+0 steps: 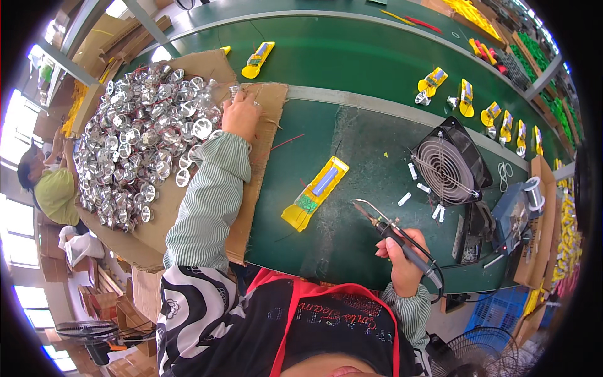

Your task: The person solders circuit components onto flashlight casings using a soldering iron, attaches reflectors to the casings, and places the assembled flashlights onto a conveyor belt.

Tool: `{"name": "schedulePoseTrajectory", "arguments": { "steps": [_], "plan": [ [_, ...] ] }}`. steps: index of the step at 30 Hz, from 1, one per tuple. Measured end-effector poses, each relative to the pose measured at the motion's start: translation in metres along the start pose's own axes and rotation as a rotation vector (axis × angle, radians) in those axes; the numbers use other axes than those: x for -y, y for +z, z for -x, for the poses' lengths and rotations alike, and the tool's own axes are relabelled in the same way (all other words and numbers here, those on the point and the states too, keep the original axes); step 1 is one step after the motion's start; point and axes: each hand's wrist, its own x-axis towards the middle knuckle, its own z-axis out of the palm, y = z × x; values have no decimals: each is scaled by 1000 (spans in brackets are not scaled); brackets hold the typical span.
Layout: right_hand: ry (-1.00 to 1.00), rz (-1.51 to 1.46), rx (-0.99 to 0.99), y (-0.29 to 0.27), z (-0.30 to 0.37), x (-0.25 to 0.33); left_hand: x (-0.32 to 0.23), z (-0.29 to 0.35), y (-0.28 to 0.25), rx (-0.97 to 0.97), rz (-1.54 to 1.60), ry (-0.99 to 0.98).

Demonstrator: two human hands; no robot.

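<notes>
My left hand (242,118) reaches to the cardboard's far right corner. Its fingers close round a small silver lamp reflector (235,90), partly hidden by them. Beside that hand lies a big heap of silver lamp reflectors (141,135) with thin red wires. My right hand (405,257) grips a soldering iron (402,242), its tip pointing up and left above the green bench. Between my hands lies a yellow torch housing (335,168), tilted, with a blue-grey battery cell (325,180), a green circuit board (306,203) and loose wires.
A black fan with a round grille (445,164) stands at the right, several small white pieces (404,198) near it. Farther right are a solder spool (534,193) and a blue-grey box (510,210). Yellow housings (466,97) line the far shelf (352,56). A person (53,188) is at the far left.
</notes>
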Motion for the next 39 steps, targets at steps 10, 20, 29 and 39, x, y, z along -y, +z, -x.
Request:
{"name": "schedulePoseTrajectory", "arguments": {
  "steps": [10, 20, 29, 39],
  "plan": [
    [29, -1, 33, 3, -7, 1, 17, 44, -45, -154, 1655, -330],
    [-4, 66, 163, 13, -7, 2, -53, 127, -98, 345, 1351, -401],
    [25, 35, 324, 37, -21, -5, -94, 149, -76, 254, 1027, 5],
    [80, 45, 358, 47, -29, -11, -93, 148, -76, 209, 1049, 40]
  ]
}}
